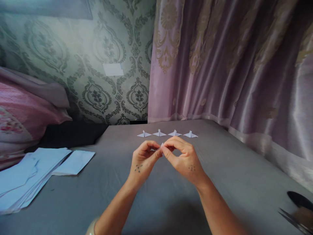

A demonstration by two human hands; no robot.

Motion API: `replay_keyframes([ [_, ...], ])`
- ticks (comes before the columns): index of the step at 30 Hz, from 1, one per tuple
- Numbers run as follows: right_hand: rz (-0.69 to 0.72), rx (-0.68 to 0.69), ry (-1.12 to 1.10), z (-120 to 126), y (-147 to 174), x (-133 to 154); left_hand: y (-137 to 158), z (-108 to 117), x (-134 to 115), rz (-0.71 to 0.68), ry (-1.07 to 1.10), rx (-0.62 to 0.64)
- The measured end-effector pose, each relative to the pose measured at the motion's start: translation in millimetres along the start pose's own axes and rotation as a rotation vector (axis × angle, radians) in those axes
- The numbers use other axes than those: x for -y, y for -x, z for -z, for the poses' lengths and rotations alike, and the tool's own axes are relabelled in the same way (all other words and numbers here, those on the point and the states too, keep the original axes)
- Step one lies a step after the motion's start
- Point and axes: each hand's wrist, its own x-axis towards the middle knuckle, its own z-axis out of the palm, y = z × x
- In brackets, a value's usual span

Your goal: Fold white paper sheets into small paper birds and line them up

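Observation:
My left hand (145,158) and my right hand (184,158) meet over the middle of the grey-covered surface. Both pinch a small folded piece of white paper (162,145) between thumb and fingers. Only its pointed tip shows clearly; the fingers hide most of it. Just beyond the hands, several white folded paper cranes (159,133) stand in a row with their wings spread. The rightmost paper crane (190,134) sits past my right hand's knuckles.
A stack of white paper sheets (29,176) lies at the left, beside a smaller paper pile (74,162). Behind them is a black cloth (73,135). Scissors (293,220) lie at the lower right, near a dark round object (299,199). A pink curtain (195,65) borders the right.

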Motion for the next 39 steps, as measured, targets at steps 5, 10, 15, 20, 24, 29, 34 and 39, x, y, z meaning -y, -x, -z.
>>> replay_keyframes([
  [5,-0.028,-0.034,-0.035,-0.3,-0.6,-2.3,-0.9,-2.2,-7.9,0.157,0.014,0.034],
  [10,-0.157,-0.055,-0.142,-2.5,0.6,-8.8,0.5,-3.5,-10.3,0.122,0.010,-0.049],
  [15,-0.162,-0.021,-0.120,-2.9,1.6,-10.5,1.4,-4.1,-7.4,0.071,-0.050,-0.069],
  [20,-0.144,-0.042,-0.077,-2.4,1.0,-10.7,0.7,-3.6,-8.4,0.059,-0.105,-0.087],
  [24,-0.123,-0.035,-0.071,-1.9,0.6,-10.1,2.5,-4.3,-10.3,0.034,-0.155,-0.087],
  [29,-0.114,-0.009,-0.085,-2.4,1.7,-8.6,3.4,-4.5,-11.6,0.004,-0.205,-0.065],
  [34,-0.035,0.027,-0.042,3.0,1.0,-3.6,3.6,-1.6,-12.9,-0.035,-0.260,-0.007],
  [39,0.041,0.067,0.052,11.5,0.4,3.2,3.2,0.7,-18.1,-0.055,-0.306,0.058],
])
